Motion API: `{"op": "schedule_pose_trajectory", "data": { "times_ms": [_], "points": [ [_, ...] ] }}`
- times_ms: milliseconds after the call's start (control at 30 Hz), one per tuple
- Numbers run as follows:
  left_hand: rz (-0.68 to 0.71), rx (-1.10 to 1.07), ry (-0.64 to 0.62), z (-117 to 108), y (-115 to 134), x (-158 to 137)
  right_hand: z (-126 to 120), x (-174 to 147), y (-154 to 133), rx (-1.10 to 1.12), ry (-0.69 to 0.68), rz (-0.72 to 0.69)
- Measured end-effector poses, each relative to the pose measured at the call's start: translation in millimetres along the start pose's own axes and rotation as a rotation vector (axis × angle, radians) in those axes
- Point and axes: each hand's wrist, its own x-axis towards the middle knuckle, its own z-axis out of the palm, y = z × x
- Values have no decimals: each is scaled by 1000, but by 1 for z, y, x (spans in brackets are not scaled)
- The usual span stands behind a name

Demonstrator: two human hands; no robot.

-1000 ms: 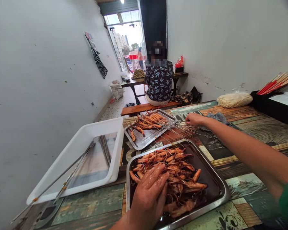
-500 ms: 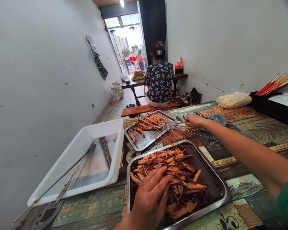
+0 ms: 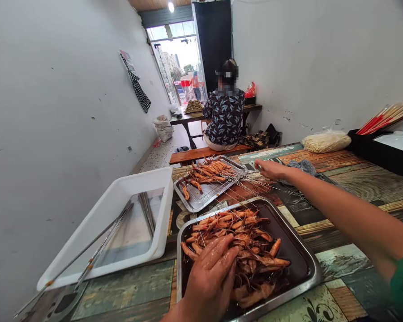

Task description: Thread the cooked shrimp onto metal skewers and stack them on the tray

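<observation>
The left hand [image 3: 210,273] lies over the glazed food pieces [image 3: 268,259] in the near tray [image 3: 317,273], fingers together and touching them, though whether it grips any cannot be told; most of the pieces spread ahead of it and to its right, in dark liquid [image 3: 297,250]. Farther out, the right hand [image 3: 267,169] is curled beside thin metal skewers [image 3: 248,175], its hold on them unclear, and these lead leftward to more pieces [image 3: 210,171] on the far tray [image 3: 203,200]. Left of both trays stands a white bin [image 3: 169,192].
</observation>
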Motion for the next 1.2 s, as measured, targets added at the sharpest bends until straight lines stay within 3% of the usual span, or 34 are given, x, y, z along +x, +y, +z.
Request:
{"op": "schedule_pose_trajectory", "data": {
  "times_ms": [167,667,1200],
  "points": [
    [4,-5,-8,1,0,0,0,-4,3,38,-34,-51],
    [16,-10,-3,-1,0,1,-7,-7,4,104,-155,-20],
    [15,-27,-24,2,3,0,-6,-5,6,107,-166,-21]
  ]
}}
